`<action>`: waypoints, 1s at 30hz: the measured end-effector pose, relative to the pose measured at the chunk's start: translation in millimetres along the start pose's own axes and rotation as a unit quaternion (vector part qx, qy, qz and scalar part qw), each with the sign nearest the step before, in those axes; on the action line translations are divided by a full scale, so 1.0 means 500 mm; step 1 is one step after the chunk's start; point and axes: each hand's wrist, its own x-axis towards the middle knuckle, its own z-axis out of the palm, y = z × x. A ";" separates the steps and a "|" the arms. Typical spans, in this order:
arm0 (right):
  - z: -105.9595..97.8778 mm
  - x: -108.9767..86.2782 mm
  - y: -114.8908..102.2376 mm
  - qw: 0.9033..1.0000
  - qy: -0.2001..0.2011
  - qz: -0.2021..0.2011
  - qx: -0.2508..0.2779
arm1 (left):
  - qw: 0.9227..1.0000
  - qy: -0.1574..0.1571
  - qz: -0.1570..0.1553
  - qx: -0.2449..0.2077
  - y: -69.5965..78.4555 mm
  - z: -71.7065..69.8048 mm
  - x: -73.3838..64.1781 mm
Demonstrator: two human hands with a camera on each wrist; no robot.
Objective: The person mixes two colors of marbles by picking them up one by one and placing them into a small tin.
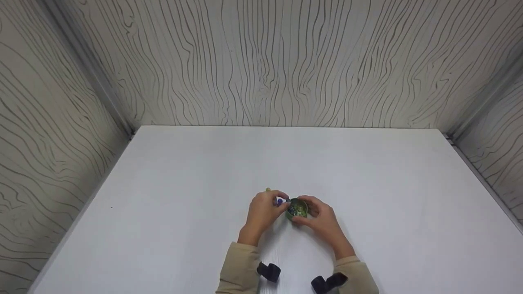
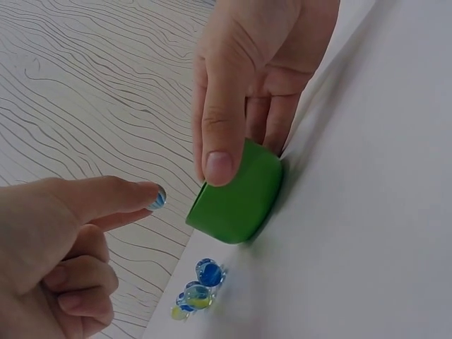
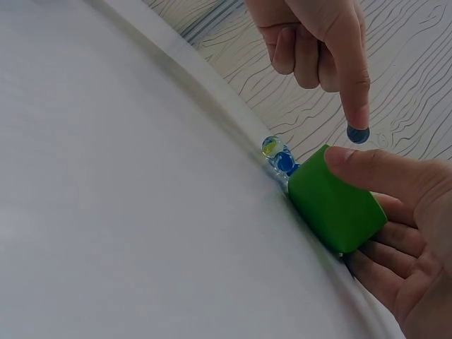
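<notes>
A small green cup (image 1: 298, 208) with several glass marbles inside stands on the white table. My right hand (image 1: 322, 218) holds it from the right, thumb on the near side and fingers round the far side. My left hand (image 1: 263, 210) pinches a blue marble (image 2: 159, 198) between thumb and index finger, close beside the cup's rim; its other fingers are curled in. Several loose marbles (image 2: 200, 296), blue and yellow-green in clear glass, lie on the table to the left of the cup, partly hidden behind the left hand in the head view.
The white table (image 1: 184, 171) reaches back to a panel (image 1: 261, 61) with a wood-grain pattern, and similar panels stand at both sides. Black straps (image 1: 269, 272) show at the cuffs of both beige sleeves (image 1: 239, 267).
</notes>
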 end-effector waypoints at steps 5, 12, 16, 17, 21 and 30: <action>0.000 0.001 -0.001 1.000 0.001 0.002 0.000 | 1.000 -0.001 -0.001 0.003 0.001 -0.002 0.000; -0.001 0.000 -0.001 1.000 0.000 -0.003 -0.004 | 1.000 -0.006 0.006 0.011 0.003 0.003 0.000; -0.001 0.000 -0.001 1.000 0.000 -0.008 -0.005 | 1.000 -0.009 0.013 0.013 0.003 0.009 0.000; -0.001 0.001 -0.001 1.000 0.001 -0.007 -0.004 | 1.000 -0.010 0.012 0.013 0.003 0.010 0.000; 0.000 0.003 0.001 1.000 0.002 0.003 0.001 | 1.000 -0.011 0.010 0.019 0.003 0.015 0.001; 0.000 0.001 -0.001 1.000 0.001 -0.002 0.003 | 0.999 -0.010 0.008 0.035 0.001 0.020 0.000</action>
